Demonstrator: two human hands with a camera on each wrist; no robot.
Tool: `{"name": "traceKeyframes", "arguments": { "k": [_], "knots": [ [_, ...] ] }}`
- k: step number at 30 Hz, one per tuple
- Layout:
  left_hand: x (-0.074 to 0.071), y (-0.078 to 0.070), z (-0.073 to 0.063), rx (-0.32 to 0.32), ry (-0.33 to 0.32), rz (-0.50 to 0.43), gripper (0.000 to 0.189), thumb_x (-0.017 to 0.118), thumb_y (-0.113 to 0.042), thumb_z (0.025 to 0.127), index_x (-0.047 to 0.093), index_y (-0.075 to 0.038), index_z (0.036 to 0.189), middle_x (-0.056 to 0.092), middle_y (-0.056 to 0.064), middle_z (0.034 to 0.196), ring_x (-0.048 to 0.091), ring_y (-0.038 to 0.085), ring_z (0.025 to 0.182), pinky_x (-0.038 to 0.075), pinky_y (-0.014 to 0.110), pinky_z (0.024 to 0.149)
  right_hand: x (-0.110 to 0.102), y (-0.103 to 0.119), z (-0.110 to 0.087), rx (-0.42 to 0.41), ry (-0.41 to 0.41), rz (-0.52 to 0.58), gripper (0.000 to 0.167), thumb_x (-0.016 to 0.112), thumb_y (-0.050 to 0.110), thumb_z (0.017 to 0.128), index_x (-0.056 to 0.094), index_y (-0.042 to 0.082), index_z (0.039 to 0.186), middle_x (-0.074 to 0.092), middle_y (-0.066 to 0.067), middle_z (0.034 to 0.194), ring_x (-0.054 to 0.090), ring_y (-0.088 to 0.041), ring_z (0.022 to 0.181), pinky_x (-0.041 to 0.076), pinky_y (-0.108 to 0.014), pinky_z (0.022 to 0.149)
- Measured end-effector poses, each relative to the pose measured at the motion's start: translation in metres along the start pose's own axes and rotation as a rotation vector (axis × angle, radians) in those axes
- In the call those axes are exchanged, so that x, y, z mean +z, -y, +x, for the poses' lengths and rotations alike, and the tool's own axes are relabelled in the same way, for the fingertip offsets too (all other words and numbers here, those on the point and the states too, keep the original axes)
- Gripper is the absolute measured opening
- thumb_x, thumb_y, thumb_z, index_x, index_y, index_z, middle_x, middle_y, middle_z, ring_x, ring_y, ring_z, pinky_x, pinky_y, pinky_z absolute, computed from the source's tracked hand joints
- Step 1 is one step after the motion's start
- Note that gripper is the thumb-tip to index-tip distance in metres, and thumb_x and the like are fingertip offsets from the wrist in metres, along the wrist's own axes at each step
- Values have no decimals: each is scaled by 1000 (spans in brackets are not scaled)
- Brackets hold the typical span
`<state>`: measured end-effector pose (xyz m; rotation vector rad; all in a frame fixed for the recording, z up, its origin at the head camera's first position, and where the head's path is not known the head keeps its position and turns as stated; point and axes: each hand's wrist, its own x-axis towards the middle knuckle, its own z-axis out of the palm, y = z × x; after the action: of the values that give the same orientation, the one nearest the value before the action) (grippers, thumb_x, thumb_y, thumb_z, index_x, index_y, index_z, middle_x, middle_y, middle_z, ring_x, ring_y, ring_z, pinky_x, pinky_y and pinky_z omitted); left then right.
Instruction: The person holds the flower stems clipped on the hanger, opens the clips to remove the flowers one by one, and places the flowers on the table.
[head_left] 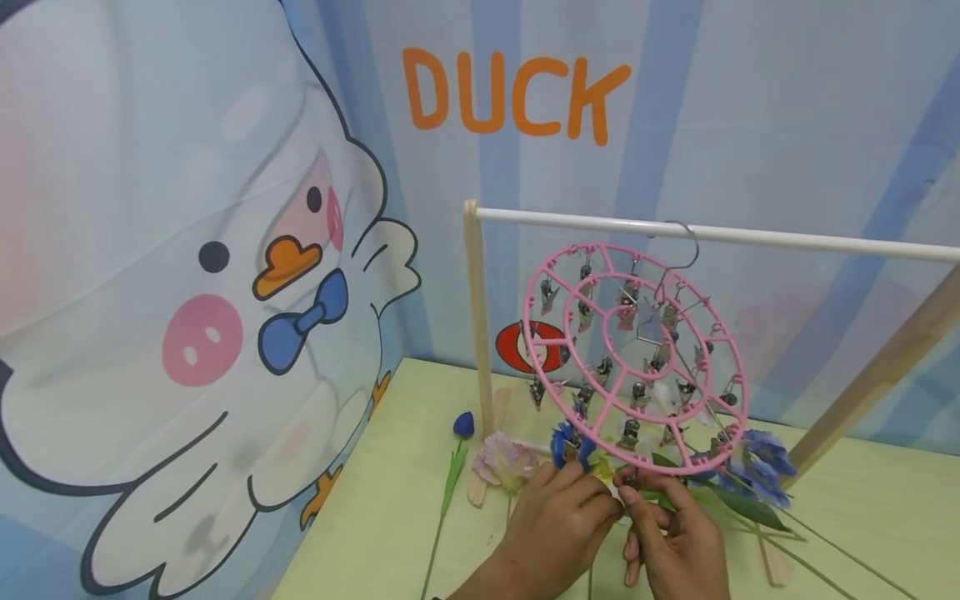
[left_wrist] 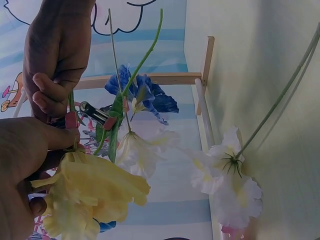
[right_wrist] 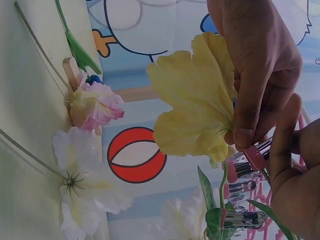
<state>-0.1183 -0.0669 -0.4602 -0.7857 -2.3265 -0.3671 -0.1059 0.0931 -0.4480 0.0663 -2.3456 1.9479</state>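
My left hand (head_left: 558,525) pinches a yellow artificial flower (left_wrist: 95,190) just behind its petals, with the thumb near the flower's base. Close beside it, my right hand (head_left: 675,533) pinches a metal clip with a pink tip (right_wrist: 256,157) at the flower's stem. This clip is partly hidden by the fingers. Both hands meet below the front rim of a pink round clip hanger (head_left: 611,437), which hangs tilted by its metal hook (head_left: 686,250). Another clip (right_wrist: 242,219) grips a green leafy stem near the hands.
A white rail (head_left: 570,221) on wooden posts carries the hanger. Blue flowers (head_left: 761,467) and a white flower (left_wrist: 142,150) are around the hanger. On the table lie a pink flower (head_left: 504,461), a white flower (right_wrist: 75,185) and a blue bud (head_left: 463,425) on a green stem.
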Motion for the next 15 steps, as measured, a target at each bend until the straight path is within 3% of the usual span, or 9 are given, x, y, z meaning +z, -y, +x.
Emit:
{"name": "traceKeyframes", "arguments": {
  "k": [7,15],
  "knots": [
    [1,0,0,7,8,-34,1,80,-28,97,81,-27,96,74,-15,96,57,3,84,32,19,73,-1,0,0,-3,-15,-6,27,62,22,109,65,2,127,72,-16,123,58,-24,49,50,-37,40],
    [0,0,0,41,26,-8,4,82,-26,95,80,-28,92,73,-15,92,57,3,84,33,20,73,-1,-1,1,-16,-59,39,25,62,18,109,68,0,124,74,9,112,54,-21,47,46,-36,38]
  ]
}}
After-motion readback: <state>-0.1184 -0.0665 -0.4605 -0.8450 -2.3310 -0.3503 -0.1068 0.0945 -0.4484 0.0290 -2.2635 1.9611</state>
